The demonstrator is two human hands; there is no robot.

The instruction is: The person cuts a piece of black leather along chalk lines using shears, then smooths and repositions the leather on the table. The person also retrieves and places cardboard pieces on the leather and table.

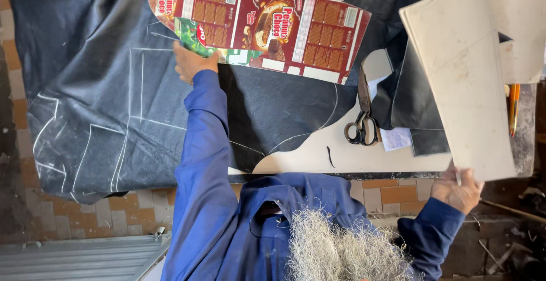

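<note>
Right hand point(458, 188) gripping pale pattern point(460, 71)

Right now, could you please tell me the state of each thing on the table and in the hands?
Left hand: gripping the printed carton sheet, flattened out over the cloth.
Right hand: holding the pale card pattern by its edge.
Dark cloth: spread out, chalk lines drawn on it.
Scissors: closed, lying on the table.
Orange pencil: lying untouched.
</note>
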